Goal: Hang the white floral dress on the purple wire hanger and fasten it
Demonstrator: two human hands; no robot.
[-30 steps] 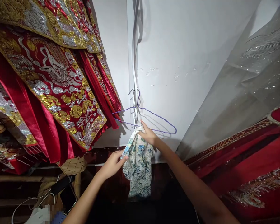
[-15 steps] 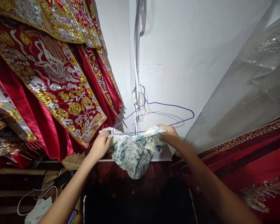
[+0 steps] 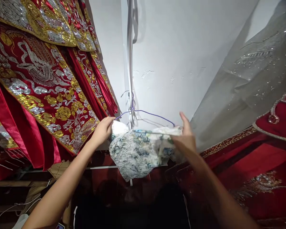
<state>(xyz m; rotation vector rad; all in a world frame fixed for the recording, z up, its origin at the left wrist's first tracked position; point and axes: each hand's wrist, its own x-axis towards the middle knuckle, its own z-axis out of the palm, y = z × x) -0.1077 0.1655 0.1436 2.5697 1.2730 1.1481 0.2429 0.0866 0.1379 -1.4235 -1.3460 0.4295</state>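
A purple wire hanger (image 3: 154, 114) hangs by its hook at the white pole on the wall. White cloth with a blue and green floral print, a crumpled garment (image 3: 135, 152), hangs across the hanger and covers its lower bar. At the left end, my left hand (image 3: 104, 129) is closed on the garment's edge close to the hanger's shoulder. My right hand (image 3: 186, 136) is at the other end, its thumb raised and its fingers mostly hidden at the cloth; it is slightly blurred.
Red costumes with gold and silver embroidery (image 3: 62, 92) hang on the left. A sheer, glittering cover (image 3: 248, 82) lies over the right side, with red beaded fabric (image 3: 264, 165) below it. A thin white pole (image 3: 127, 63) runs up the wall. A white cable (image 3: 16, 206) is at lower left.
The garment has been drawn up over the hanger's lower bar and both ends. My right hand has moved outward and raised its thumb. The view has shifted slightly to the right.
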